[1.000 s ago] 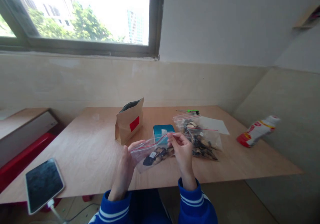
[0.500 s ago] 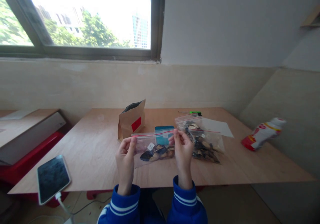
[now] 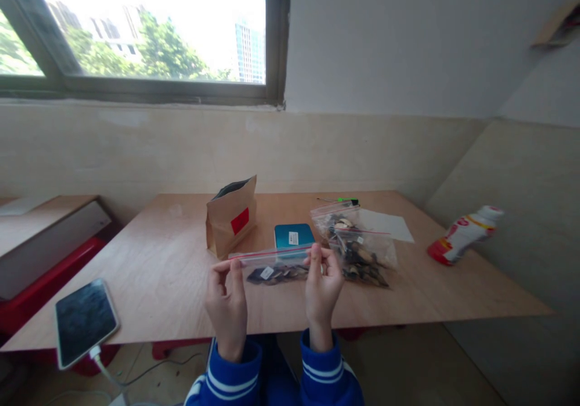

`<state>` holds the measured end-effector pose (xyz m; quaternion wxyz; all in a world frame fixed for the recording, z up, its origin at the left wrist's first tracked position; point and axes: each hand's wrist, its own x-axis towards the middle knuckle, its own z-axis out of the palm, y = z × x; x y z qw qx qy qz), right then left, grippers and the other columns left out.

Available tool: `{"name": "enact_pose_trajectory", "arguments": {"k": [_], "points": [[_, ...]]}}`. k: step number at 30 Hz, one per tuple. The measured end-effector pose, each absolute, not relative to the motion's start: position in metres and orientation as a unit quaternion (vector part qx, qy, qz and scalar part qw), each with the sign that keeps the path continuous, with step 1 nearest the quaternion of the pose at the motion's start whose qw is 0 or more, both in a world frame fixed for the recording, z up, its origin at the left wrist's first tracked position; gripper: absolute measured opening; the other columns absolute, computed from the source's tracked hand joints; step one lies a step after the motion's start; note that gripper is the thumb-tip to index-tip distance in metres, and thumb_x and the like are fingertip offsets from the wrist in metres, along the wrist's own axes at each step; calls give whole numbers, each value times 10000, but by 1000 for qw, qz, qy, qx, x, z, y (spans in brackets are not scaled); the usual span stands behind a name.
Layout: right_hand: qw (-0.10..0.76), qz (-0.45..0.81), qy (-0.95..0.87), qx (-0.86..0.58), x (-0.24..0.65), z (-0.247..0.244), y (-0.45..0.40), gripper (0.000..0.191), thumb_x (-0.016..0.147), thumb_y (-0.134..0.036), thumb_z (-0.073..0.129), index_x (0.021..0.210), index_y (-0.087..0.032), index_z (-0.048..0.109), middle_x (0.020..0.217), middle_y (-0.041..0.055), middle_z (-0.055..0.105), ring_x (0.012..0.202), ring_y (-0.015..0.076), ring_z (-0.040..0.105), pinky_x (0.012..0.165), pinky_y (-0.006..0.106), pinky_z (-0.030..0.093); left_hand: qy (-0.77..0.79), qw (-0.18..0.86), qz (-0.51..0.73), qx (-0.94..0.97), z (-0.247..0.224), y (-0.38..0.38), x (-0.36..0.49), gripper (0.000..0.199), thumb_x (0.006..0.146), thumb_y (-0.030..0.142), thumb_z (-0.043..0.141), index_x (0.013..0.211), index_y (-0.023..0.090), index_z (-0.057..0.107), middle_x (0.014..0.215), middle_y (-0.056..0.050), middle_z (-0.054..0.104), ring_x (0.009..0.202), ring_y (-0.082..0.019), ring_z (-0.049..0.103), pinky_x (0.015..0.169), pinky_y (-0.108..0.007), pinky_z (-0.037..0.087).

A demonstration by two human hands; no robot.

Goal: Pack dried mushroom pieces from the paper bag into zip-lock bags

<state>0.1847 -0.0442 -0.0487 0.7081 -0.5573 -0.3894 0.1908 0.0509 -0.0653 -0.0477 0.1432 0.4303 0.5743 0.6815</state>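
Bag (image 3: 279,267) of dark pieces (image 3: 281,275), stretched straight above the near half of the table (image 3: 408,294), just in front of the blue case (image 3: 284,235). Pinched at its top edge between thumb and fingers of the left hand (image 3: 230,309) and, opposite, of the right hand (image 3: 322,291), both nearly closed

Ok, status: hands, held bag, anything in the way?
Left hand, right hand: pinching held bag by its top edge. Dark pieces inside; seal unclear. Blue object behind, partly covered in view.
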Motion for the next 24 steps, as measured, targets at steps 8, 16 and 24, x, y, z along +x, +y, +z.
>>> {"name": "enact_pose_trajectory", "arguments": {"k": [8, 16, 24], "points": [[692, 292, -488, -444, 188, -53, -48, 372, 854, -518, 541, 665, -199, 561, 613, -1, 597, 609, 152, 581, 623, 265, 475, 536, 232, 723, 369, -50, -70, 53, 276, 876, 461, 516, 800, 196, 522, 729, 3, 622, 688, -146, 614, 682, -276, 489], [678, 284, -499, -459, 204, -61, -63, 207, 807, -389, 650, 723, -202, 669, 652, 4, 646, 637, 159, 601, 612, 258, 481, 460, 370, 727, 351, -55, -69, 58, 297, 855, 465, 551, 745, 189, 547, 690, 25, 576, 678, -118, 572, 679, -233, 465], [696, 239, -437, -518, 214, -71, -71, 260, 796, -410, 652, 720, -161, 656, 659, 13, 633, 629, 150, 594, 595, 244, 474, 408, 520, 637, 396, -69, -61, 61, 252, 771, 391, 677, 860, 156, 661, 829, -31, 687, 832, -174, 634, 783, -276, 482]]}}
